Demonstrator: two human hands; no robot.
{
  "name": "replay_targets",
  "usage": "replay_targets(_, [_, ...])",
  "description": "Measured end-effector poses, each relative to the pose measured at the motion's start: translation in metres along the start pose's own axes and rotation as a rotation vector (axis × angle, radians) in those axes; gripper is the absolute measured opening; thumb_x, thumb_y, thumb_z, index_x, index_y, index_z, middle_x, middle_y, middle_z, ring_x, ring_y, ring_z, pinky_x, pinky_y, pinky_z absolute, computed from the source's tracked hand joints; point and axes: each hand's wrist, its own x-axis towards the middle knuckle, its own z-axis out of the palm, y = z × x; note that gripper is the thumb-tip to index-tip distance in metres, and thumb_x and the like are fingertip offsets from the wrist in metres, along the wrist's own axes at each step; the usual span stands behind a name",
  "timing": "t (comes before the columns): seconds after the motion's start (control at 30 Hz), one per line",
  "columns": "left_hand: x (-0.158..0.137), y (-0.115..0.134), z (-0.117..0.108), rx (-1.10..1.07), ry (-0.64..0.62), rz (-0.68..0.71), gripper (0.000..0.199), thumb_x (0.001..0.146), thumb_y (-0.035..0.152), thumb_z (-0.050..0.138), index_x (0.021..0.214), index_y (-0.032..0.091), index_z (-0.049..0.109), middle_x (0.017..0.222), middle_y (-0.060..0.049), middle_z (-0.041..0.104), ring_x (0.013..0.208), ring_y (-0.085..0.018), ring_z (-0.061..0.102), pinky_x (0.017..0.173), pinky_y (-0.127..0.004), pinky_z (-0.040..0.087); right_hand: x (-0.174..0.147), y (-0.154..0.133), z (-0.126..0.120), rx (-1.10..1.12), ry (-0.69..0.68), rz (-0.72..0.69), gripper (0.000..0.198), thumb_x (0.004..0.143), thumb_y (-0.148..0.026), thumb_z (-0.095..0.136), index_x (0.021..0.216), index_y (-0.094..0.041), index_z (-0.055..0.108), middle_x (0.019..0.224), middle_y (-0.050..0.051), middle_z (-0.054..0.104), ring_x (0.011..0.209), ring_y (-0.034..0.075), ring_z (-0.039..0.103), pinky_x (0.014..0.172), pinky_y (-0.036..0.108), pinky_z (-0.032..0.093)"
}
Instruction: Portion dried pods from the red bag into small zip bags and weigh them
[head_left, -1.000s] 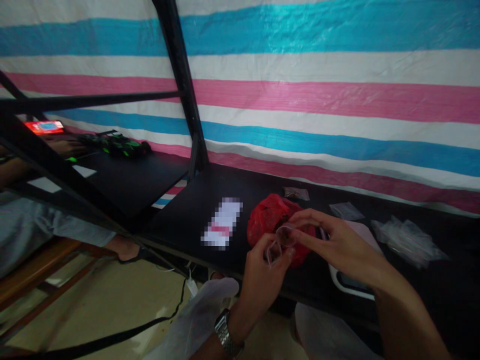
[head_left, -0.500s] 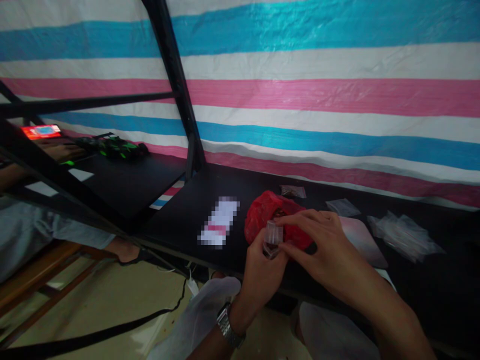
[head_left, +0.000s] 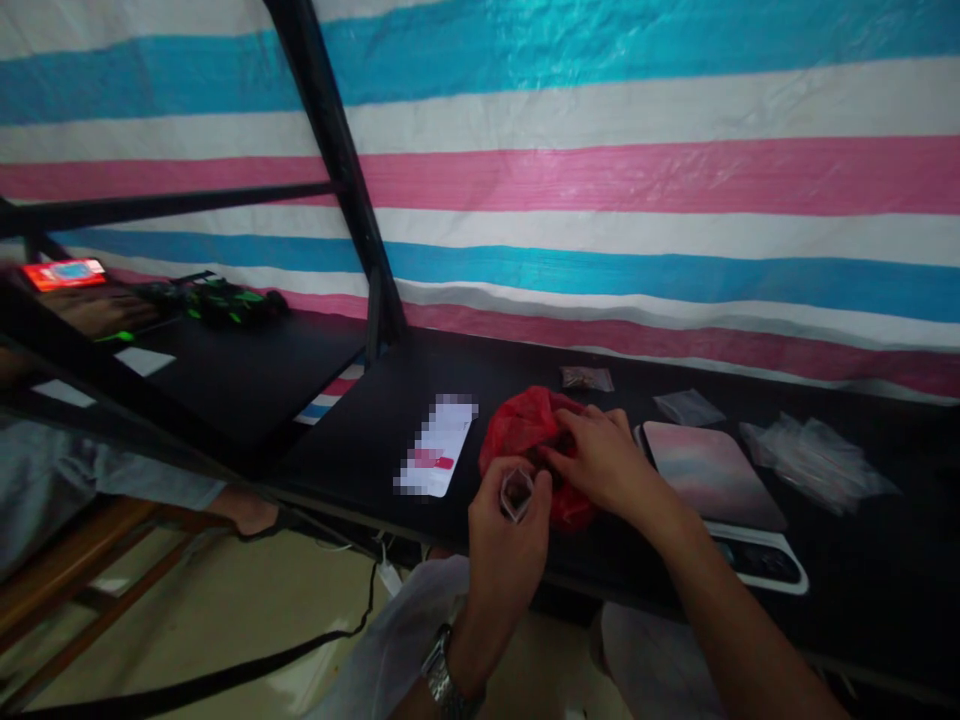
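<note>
Metal wristwatch (head_left: 439,677), bare forearms

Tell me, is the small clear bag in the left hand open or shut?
Open: the left hand holds the small bag with its mouth spread wide, facing up. Contents unclear.

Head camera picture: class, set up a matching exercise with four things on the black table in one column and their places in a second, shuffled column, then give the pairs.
1 small clear bag
2 red plastic bag
3 white card
4 heap of clear bags

A far right of the table
B left of the red bag
C under the right hand
D pinched in the left hand

Pairs: 1-D, 2-C, 3-B, 4-A
</note>
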Motion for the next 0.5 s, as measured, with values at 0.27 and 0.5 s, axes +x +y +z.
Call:
replay_targets(0.27, [0.006, -0.005, -0.004, -0.080, -0.025, 0.001, 0.021, 0.087, 0.039, 0.072, 0.084, 0.020, 0.064, 0.073, 0.002, 0.062, 0.066, -0.014, 0.061, 0.063, -0.024, 0.050, -0.002, 0.004, -0.008, 0.489, -0.120, 0.048, 0.012, 0.095, -0.033, 0.069, 0.103, -0.026, 0.076, 0.096, 0.001, 0.084, 0.097, 0.024, 0.078, 0.104, 0.047, 0.043])
replay_targets(0.5, [0.006, -0.005, -0.001, -0.065, -0.041, -0.009, 0.017, 0.084, 0.033, 0.075, 0.083, 0.020, 0.064, 0.072, 0.003, 0.061, 0.065, -0.013, 0.058, 0.062, -0.023, 0.047, -0.015, 0.021, -0.026, 0.889, -0.082, 0.106, 0.026, 0.095, -0.046, 0.067, 0.105, -0.023, 0.076, 0.103, 0.005, 0.083, 0.093, 0.023, 0.078, 0.078, 0.034, 0.058])
